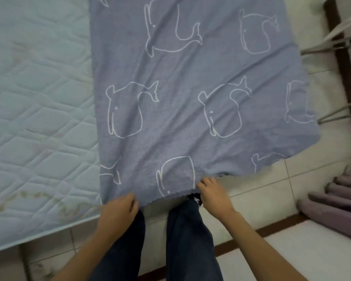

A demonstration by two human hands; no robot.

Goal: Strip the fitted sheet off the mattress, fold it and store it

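Note:
The fitted sheet (190, 78), grey-blue with white whale outlines, lies folded into a long strip across the right part of the bare quilted mattress (39, 118) and hangs over its near edge. My left hand (120, 207) grips the near left corner of the sheet's scalloped hem. My right hand (213, 193) pinches the same hem further right. Both hands hold the edge just in front of my legs.
White tiled floor (272, 189) with dark grout runs to the right of the bed. A purple folded cloth pile (338, 199) lies at the right edge. A dark wooden frame (344, 63) and thin metal legs stand at the upper right.

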